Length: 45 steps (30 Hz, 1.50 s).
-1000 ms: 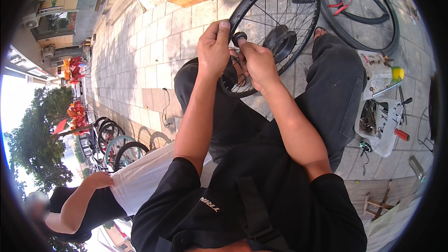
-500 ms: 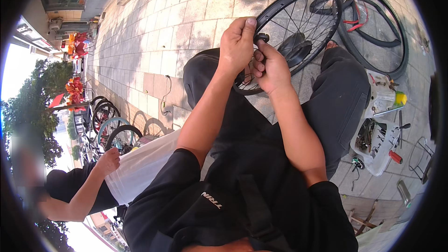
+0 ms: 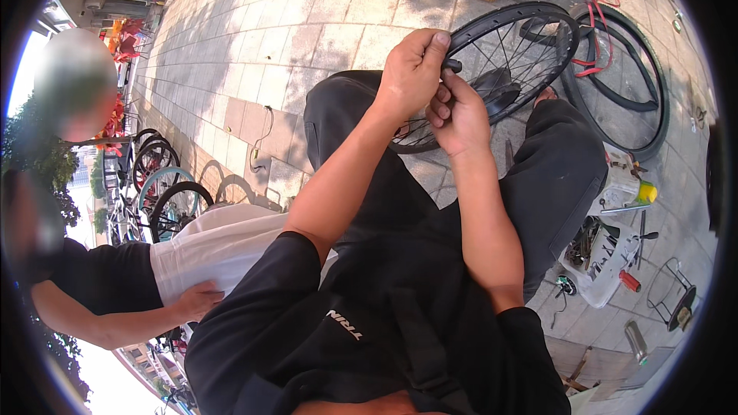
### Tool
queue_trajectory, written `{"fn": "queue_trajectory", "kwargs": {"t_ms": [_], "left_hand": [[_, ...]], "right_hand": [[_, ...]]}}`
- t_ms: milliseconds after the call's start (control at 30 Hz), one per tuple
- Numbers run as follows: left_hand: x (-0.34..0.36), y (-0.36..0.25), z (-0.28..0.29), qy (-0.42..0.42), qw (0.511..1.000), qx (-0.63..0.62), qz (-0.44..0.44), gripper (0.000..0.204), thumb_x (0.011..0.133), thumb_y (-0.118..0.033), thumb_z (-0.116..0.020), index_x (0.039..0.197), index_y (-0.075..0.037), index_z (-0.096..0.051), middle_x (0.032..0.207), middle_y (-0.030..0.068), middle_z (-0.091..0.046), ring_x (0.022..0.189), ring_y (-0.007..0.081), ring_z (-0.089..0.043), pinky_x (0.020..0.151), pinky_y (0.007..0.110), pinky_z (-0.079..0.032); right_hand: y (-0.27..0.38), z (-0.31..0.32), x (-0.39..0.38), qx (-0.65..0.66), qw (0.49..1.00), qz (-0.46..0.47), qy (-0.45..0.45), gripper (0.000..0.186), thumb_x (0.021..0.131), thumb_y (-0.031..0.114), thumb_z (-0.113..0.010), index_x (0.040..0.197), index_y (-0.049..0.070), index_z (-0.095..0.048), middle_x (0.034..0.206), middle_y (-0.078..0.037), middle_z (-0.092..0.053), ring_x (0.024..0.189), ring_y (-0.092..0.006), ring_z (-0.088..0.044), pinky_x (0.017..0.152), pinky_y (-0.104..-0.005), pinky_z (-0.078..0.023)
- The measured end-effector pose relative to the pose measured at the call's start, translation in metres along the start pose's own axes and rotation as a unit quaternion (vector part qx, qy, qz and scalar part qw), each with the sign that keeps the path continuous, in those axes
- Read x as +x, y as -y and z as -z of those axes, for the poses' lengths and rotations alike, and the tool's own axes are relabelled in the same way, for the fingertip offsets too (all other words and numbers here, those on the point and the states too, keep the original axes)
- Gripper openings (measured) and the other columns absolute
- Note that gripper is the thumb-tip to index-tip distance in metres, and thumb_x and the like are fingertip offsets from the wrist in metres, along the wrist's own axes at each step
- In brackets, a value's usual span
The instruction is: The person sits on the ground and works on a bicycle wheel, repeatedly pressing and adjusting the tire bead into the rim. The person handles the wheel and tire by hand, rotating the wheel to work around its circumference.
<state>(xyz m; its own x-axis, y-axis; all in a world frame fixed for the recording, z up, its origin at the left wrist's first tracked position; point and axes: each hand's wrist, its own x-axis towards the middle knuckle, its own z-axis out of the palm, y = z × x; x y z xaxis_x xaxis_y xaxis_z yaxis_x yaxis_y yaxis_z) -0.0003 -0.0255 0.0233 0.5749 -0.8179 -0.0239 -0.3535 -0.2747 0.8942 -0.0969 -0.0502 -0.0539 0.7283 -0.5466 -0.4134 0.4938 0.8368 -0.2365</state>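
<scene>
- Head view: we have a black spoked wheel in front of our bent legs, tilted over the paving; we cannot tell what bears its weight.
- Our left hand is closed on the left side of the rim, thumb laid along the top.
- Our right hand is just beside it, fingers curled, thumb at a small dark piece; we cannot tell whether it pinches that piece.
- We judge the wheel light but awkward: stiff at the rim, apt to swing about a one-sided grip.
- We would hold it by the rim and keep our fingers off the thin spokes, which look easier to bend.
- Smooth rim walls may slip under sweaty palms, so a full wrap seems surer than fingertips.
- To our right lie a loose tyre and a white tool tray.
</scene>
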Motion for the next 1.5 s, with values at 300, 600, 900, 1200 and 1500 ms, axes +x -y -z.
{"fn": "queue_trajectory", "kwargs": {"t_ms": [300, 600, 900, 1200, 1500], "left_hand": [[0.002, 0.003, -0.002, 0.016, 0.999, -0.036, 0.029, 0.034, 0.112, -0.033, -0.056, 0.116, -0.002, -0.070, 0.081, 0.0032, -0.068, 0.064, 0.0090, -0.060, 0.056, 0.029, -0.053], [0.006, 0.017, -0.003, -0.034, 0.984, 0.055, -0.168, 0.025, 0.105, -0.022, -0.061, 0.100, 0.000, -0.072, 0.096, 0.0197, -0.067, 0.096, 0.0391, -0.064, 0.086, 0.047, -0.052], [-0.012, 0.012, -0.013, -0.057, 0.955, 0.054, -0.286, 0.030, 0.094, -0.022, -0.070, 0.113, 0.002, -0.071, 0.104, 0.0199, -0.067, 0.102, 0.0403, -0.061, 0.091, 0.048, -0.051], [-0.016, 0.029, 0.004, -0.002, 0.916, 0.120, -0.383, 0.048, 0.079, -0.021, -0.077, 0.120, 0.001, -0.066, 0.104, 0.0155, -0.063, 0.103, 0.0362, -0.058, 0.091, 0.046, -0.046], [-0.020, 0.032, -0.023, -0.031, 0.908, 0.233, -0.346, 0.032, 0.076, -0.028, -0.074, 0.095, -0.002, -0.071, 0.098, 0.0116, -0.065, 0.101, 0.0303, -0.055, 0.093, 0.044, -0.041]], "right_hand": [[0.002, -0.009, -0.006, -0.023, 0.999, 0.010, -0.041, 0.019, 0.107, 0.026, -0.059, 0.093, 0.013, -0.058, 0.069, 0.003, -0.049, 0.053, -0.0092, -0.044, 0.047, -0.0269, -0.034], [0.006, 0.005, -0.013, 0.081, 0.988, 0.016, 0.134, 0.032, 0.110, 0.038, -0.056, 0.095, 0.010, -0.062, 0.074, 0.003, -0.054, 0.052, -0.0084, -0.045, 0.045, -0.0250, -0.035], [0.013, 0.001, -0.011, 0.042, 0.987, -0.031, 0.150, 0.040, 0.105, 0.054, -0.060, 0.118, 0.017, -0.065, 0.080, 0.008, -0.060, 0.059, -0.0062, -0.052, 0.051, -0.0244, -0.045], [0.037, 0.030, 0.000, -0.009, 0.991, -0.111, 0.071, 0.032, 0.109, 0.041, -0.049, 0.090, 0.019, -0.063, 0.075, 0.005, -0.059, 0.058, -0.0123, -0.056, 0.050, -0.0299, -0.049], [0.034, 0.039, -0.021, -0.006, 0.999, -0.016, 0.043, 0.039, 0.109, 0.036, -0.050, 0.076, 0.016, -0.052, 0.053, 0.005, -0.034, 0.041, -0.0087, -0.029, 0.040, -0.0254, -0.028]]}}
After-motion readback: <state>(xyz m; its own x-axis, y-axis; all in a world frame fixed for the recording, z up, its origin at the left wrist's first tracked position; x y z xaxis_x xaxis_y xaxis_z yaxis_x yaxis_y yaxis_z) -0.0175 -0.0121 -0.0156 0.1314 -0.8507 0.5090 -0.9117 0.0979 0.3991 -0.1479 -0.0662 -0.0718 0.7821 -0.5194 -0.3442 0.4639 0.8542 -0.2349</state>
